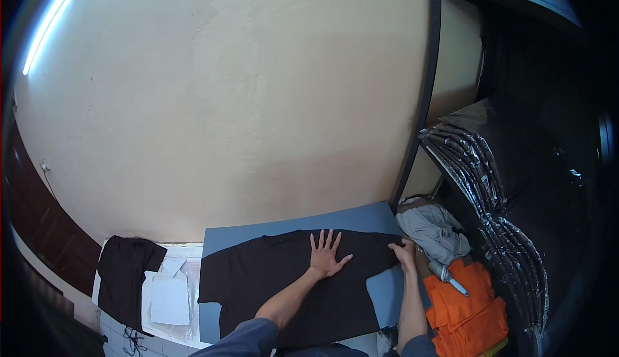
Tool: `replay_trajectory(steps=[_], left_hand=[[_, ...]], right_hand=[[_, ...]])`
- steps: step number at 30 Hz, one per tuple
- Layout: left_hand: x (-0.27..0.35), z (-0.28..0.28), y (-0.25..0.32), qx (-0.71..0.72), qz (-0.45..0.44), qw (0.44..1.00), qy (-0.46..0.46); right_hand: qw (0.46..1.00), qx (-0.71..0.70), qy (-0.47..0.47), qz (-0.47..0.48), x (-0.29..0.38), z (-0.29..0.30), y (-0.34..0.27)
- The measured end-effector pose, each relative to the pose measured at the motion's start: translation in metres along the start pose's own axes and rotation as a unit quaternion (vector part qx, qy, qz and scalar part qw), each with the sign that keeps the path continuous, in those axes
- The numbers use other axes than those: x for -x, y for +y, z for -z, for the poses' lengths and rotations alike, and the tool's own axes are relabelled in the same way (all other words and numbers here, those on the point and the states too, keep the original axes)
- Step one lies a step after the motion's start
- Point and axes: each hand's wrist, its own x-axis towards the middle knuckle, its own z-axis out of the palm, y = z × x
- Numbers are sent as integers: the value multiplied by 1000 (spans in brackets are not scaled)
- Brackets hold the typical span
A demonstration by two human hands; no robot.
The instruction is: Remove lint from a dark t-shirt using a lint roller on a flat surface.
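Observation:
A dark brown T-shirt (271,279) lies spread out on a blue-grey board (232,238), its collar toward the wall and its sleeves out to both sides. Flat on the upper chest of the shirt rests my left hand (327,258), fingers spread and holding nothing. My right hand (405,253) pinches the end of the right-side sleeve between thumb and fingers at the board's right edge. The shirt's lower hem runs close to my body, and my left forearm covers part of the cloth.
Left of the board, a white table (150,330) bears another dark garment (123,275) and white sheets (169,299). To the right are grey cloth (433,229), a lint roller (449,277) on folded orange garments (464,304), and a rack shelf with plastic-wrapped dark packs (483,178). A wall (290,115) stands behind.

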Motion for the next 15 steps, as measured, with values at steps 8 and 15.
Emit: replay_trajectory(steps=[8, 15], left_hand=[[2, 0, -5, 0, 7, 1000, 2], [4, 0, -8, -4, 9, 1000, -2]], right_hand=[[987, -132, -89, -16, 24, 22, -35], [989, 142, -14, -28, 44, 15, -35]])
